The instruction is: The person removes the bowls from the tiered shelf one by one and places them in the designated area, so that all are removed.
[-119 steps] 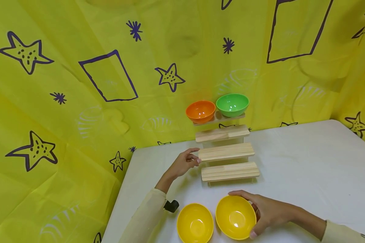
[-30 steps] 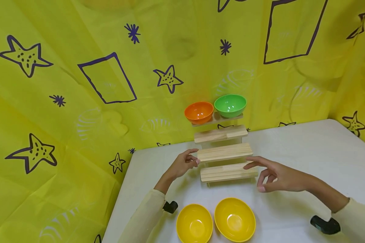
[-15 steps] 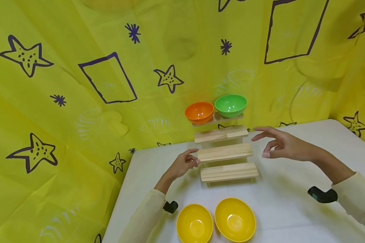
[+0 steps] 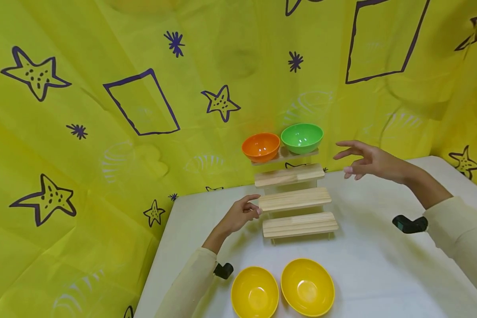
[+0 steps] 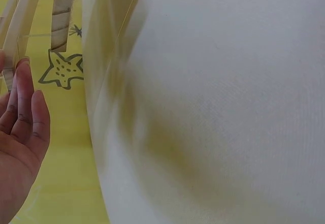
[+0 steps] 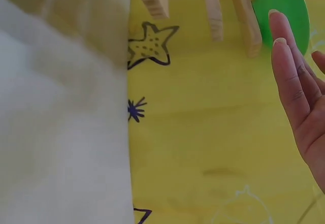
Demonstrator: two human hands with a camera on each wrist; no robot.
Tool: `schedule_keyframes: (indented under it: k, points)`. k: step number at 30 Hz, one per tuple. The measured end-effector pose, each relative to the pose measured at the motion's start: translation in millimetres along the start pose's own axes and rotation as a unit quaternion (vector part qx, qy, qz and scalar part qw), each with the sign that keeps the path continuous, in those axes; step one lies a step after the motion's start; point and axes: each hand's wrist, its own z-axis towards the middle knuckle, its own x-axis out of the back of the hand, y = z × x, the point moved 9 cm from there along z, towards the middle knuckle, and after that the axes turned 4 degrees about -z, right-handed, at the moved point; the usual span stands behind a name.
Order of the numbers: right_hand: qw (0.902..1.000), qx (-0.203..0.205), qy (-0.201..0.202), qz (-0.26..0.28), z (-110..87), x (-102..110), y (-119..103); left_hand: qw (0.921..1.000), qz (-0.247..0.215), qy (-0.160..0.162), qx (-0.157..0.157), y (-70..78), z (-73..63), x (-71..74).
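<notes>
A four-tier wooden display stand (image 4: pixel 296 201) stands on the table. My left hand (image 4: pixel 238 215) grips the left end of its second shelf from the bottom, thumb at the front and index finger at the back; the left wrist view shows this hand (image 5: pixel 23 132) beside the shelf ends. My right hand (image 4: pixel 375 162) is in the air to the right of the top shelf, fingers apart and holding nothing. A green bowl (image 4: pixel 302 138) and an orange bowl (image 4: pixel 261 147) sit side by side on that top shelf. In the right wrist view the fingers (image 6: pixel 288 76) overlap the green bowl (image 6: pixel 284 18).
Two yellow bowls (image 4: pixel 255 292) stand on the white table (image 4: pixel 365 265) in front of the stand, the right-hand yellow bowl (image 4: pixel 308 288) close beside the other. A yellow patterned curtain (image 4: pixel 206 57) hangs right behind the stand and along the left side.
My right hand has let go of the right-hand yellow bowl and risen past the stand's right side to the height of the top shelf. The left hand has stayed in place.
</notes>
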Motion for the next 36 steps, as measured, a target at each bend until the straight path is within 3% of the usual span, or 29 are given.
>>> schedule_keyframes:
  k: [6, 19, 27, 36]
  points:
    - [0.9993, -0.035, 0.009, -0.009, 16.6, 16.0, 4.5, 1.0, -0.004, -0.002, 0.006, -2.0, -0.1, 1.3]
    - [0.997, -0.078, -0.002, -0.005, 51.9, 25.4, 3.6, 1.0, 0.0, -0.006, -0.006, -0.1, 0.8, -0.3]
    - [0.9946, -0.104, -0.002, -0.01, 71.7, 23.8, 6.9, 0.9999, 0.0, -0.003, -0.011, -0.6, -0.9, -0.1]
    - [0.9922, -0.121, -0.004, 0.03, 80.8, 15.5, 7.6, 1.0, 0.005, -0.003, -0.008, 1.0, -0.5, -0.2]
